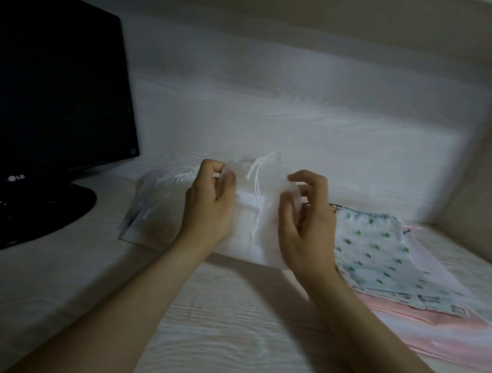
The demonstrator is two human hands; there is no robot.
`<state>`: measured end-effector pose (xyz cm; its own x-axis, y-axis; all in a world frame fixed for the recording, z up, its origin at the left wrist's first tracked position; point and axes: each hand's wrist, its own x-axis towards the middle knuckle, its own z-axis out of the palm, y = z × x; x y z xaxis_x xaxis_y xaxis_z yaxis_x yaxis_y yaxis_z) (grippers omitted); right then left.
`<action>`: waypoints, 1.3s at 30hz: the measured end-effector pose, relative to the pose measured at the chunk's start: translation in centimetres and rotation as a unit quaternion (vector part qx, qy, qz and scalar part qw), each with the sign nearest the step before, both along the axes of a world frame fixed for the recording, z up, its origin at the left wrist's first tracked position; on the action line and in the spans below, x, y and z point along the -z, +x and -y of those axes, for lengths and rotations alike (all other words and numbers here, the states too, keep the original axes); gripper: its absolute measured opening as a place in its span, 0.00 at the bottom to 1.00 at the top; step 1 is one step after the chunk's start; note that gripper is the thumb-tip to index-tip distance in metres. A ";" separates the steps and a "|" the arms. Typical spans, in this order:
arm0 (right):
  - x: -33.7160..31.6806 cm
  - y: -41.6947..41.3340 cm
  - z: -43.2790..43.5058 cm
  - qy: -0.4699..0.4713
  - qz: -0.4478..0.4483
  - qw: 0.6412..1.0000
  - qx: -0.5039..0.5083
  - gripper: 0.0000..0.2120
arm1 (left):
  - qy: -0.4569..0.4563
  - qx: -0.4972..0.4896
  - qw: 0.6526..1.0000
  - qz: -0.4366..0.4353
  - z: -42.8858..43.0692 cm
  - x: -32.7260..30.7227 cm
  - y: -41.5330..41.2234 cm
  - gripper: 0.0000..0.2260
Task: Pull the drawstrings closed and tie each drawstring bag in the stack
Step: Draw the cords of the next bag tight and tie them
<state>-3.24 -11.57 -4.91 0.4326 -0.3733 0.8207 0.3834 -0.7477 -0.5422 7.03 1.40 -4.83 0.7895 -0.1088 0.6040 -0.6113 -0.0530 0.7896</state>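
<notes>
A: Where's the bag?
B: White see-through fabric drawstring bag [245, 242] on pale wood-grain desk [234, 325], btwn hands; left hand [208, 204] & right hand [305, 219] pinch its top edge, fingers curled; thin white cord [253, 181] hangs mid-mouth, running lengthwise, equidistant.

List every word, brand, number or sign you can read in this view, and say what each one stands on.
"LG": on the bottom bezel of the black flat-screen monitor, beside a round logo mark.
Too small to read: the small square sticker at the monitor's lower right corner.
No lettering shows on the white translucent drawstring bag or the white fabric bag with green motifs, which carries only a printed pattern.
</notes>
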 end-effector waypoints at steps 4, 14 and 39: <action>0.0 2.8 -0.6 -0.042 -0.048 0.998 -0.017 0.12 | 0.087 -0.170 0.980 0.060 -1.8 0.0 0.8 0.10; 1.3 9.7 -4.2 -0.237 -0.237 0.942 -0.018 0.18 | 0.410 -0.349 0.843 -0.012 -5.4 0.5 4.1 0.11; 4.3 9.9 -5.2 -0.272 -0.373 0.886 0.037 0.14 | 0.461 -0.304 0.834 0.021 -4.8 2.9 6.4 0.17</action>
<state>6.65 -6.33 -9.23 0.9219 -0.0596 0.3829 0.0090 -0.9845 -0.1750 13.45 6.20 -7.76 0.8482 -0.1284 0.5138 -0.2757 -0.9354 0.2214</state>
